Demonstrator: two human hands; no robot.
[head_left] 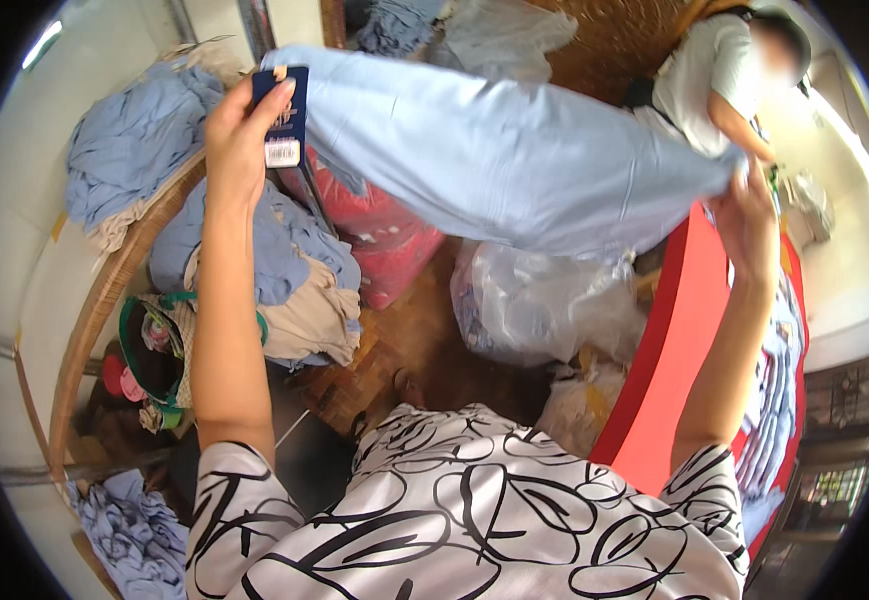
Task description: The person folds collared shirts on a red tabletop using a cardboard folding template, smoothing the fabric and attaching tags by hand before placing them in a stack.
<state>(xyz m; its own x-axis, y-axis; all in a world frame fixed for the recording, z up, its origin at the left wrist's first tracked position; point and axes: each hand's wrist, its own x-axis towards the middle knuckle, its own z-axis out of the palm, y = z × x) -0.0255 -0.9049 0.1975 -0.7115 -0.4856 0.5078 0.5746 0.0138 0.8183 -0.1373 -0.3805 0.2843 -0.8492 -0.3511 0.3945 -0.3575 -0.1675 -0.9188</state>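
Note:
A light blue cloth garment (494, 150) is stretched out between my two raised hands, sagging a little along its lower edge. My left hand (244, 120) pinches its left end, with the thumb over a dark blue hang tag (284, 115) that bears a white label. At the garment's right end, my right hand (747, 225) is closed on a gathered corner. Both arms reach well forward. Which kind of garment it is, I cannot make out.
Heaps of blue and beige clothes (144, 140) lie on the left. A red plastic-wrapped bundle (379, 235) and a clear plastic bag (544, 300) stand on the floor. A red-covered table (659, 350) with folded blue garments (774, 400) is right; a person (709, 80) sits beyond.

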